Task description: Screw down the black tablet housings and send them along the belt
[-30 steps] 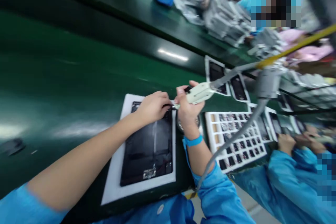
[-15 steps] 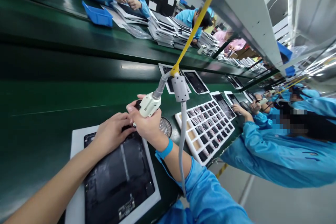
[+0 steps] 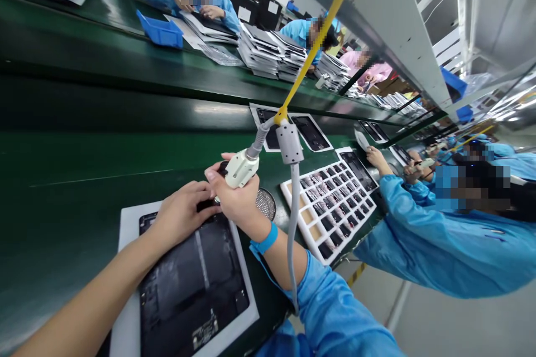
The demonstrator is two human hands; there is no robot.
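A black tablet housing (image 3: pixel 184 284) lies on a white sheet (image 3: pixel 125 312) on the green bench, circuit parts showing at its near edge. My right hand (image 3: pixel 238 195) is wrapped around a pale electric screwdriver (image 3: pixel 242 168), its grey cord joined to a yellow strap (image 3: pixel 314 47). The tool's tip is hidden behind my fingers. My left hand (image 3: pixel 184 209) is at the housing's far edge, fingers bent and drawn together close beside the right hand. What they pinch, if anything, is out of sight. A round perforated metal dish (image 3: pixel 265 203) sits just right of my right hand.
To the right is a white compartment tray (image 3: pixel 330 206) of small dark parts. More tablet housings (image 3: pixel 312 133) lie beyond. A grey cord (image 3: pixel 293 234) hangs before my right forearm. Co-workers in blue sit at right and across the bench, near a blue bin (image 3: pixel 161 30) and stacked sheets (image 3: pixel 259 50).
My hands and the screwdriver stay almost in place, with the view shifting slightly. At right, a co-worker's hand has lifted a pale-backed panel off the bench.
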